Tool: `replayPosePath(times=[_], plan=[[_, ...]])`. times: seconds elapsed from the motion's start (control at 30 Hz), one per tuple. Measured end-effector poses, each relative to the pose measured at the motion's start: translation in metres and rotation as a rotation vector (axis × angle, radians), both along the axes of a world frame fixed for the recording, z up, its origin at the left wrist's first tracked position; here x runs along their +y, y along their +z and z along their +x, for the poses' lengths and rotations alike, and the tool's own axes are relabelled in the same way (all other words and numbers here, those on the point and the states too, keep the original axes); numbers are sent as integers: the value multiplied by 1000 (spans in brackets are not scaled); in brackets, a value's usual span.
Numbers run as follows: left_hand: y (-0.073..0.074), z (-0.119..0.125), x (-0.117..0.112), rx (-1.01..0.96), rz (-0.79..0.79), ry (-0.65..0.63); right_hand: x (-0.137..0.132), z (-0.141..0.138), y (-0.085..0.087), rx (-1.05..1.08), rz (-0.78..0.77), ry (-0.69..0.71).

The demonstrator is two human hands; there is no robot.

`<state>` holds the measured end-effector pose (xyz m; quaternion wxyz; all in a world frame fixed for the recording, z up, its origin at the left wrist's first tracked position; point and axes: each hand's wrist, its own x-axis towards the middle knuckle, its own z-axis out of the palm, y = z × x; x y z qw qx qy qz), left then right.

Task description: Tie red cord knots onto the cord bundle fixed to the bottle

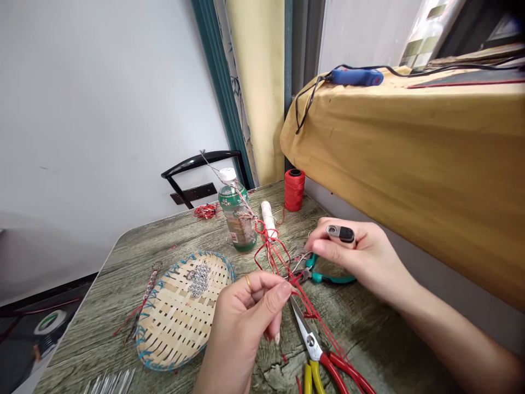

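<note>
Left hand (255,313) pinched red cord (303,299); right hand (365,256) clasped a grey-and-black tool (340,233).
Right of the woven basket (172,331) lay red-handled scissors (310,340) — beyond it stood a bottle (237,219).

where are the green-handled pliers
In the head view, the green-handled pliers lie right of centre on the table, below the right hand, beside the red cords.

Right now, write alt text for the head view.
The left hand pinches red cord, the right hand raised nearby, above a table holding scissors, green-handled pliers, a woven tray of silvery pieces, a bottle and red thread spool.
</note>
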<state>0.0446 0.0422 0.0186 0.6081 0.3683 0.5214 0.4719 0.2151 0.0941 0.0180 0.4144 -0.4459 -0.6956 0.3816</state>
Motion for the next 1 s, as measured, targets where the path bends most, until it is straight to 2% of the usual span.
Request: replayPosePath(times=[0.07,0.13,0.27,0.33,0.4,0.47,0.53,0.6,0.67,0.77,0.83,0.9,1.0], plan=[[1,-5,-2,23,9,26,6,16,-14,-175,9,-48],[0,-12,-4,49,24,68,9,32,-37,-391,37,-79],[-6,-19,-7,80,25,119,-1,54,-83,-734,64,-38],[-9,-19,-8,68,14,122,-7,59,-96,-816,101,-74],[-9,-18,-9,34,5,126,-9,63,-100,-856,147,-74],[-9,-16,-10,-14,-5,134,-9,64,-96,-857,225,-61],[-7,-15,-12,-71,-22,129,-10,60,-85,-786,334,-84],[-6,-13,-13,-133,-48,110,-16,49,-68,-634,433,-119],[-5,-12,-14,-195,-77,83,-26,32,-47,-451,492,-93],[-6,-8,-15,-263,-111,52,-41,4,-16,-242,603,7],[-9,-6,-15,-294,-114,34,-46,-11,-3,-182,657,76],[-12,-4,-16,-317,-107,11,-47,-21,3,-94,661,149],[-15,-6,-15,-312,-70,43,-40,-25,5,58,501,251]])
